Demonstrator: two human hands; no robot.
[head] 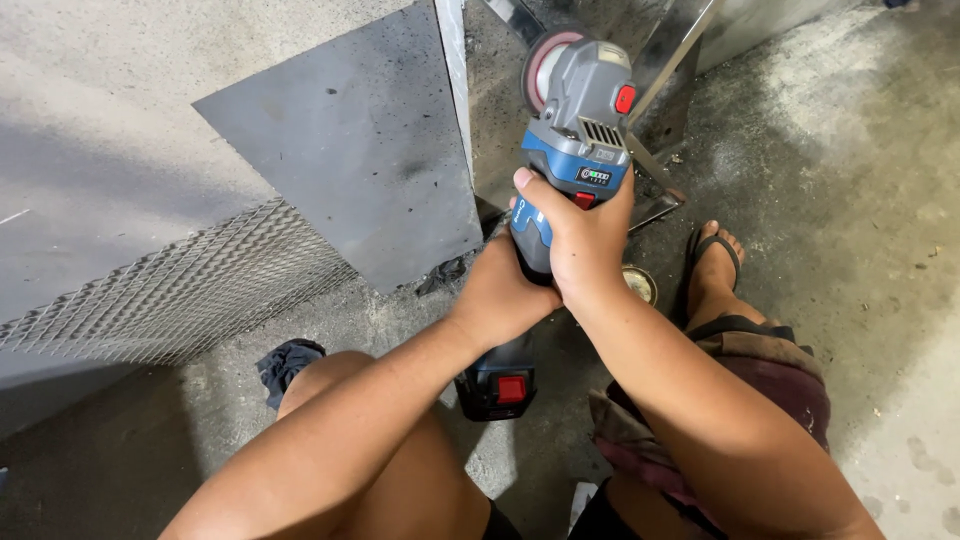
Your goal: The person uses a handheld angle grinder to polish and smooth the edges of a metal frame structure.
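Scanning from the left: there's a strip of expanded metal mesh [190, 290] leaning low against the wall, then a dark flat steel plate [350, 150] standing beside it, with a bright metal edge strip [455, 90] running up its right side. A dark rag [288, 362] lies on the concrete floor [860, 200] by the knee.

Middle of the shot is the cordless angle grinder [575, 130], blue and grey body, battery pack [497, 385] with a red button hanging at the bottom end. The left hand [500, 290] is wrapped shut around the lower handle, the right hand [580, 245] is closed over the body just above it, thumb up near the little charge lights. Both grips look firm and full. The disc [545, 60] sits up at the far end, right by the angle-iron pieces [660, 120], though I can't tell if it's actually touching metal or spinning.

As for progress, honestly hard to call: no sparks showing, and I can't pick out a freshly ground spot, so I'd guess most of it is left.

Far right, a foot in a sandal [712, 262] with a small round lid [640, 283] next to it.
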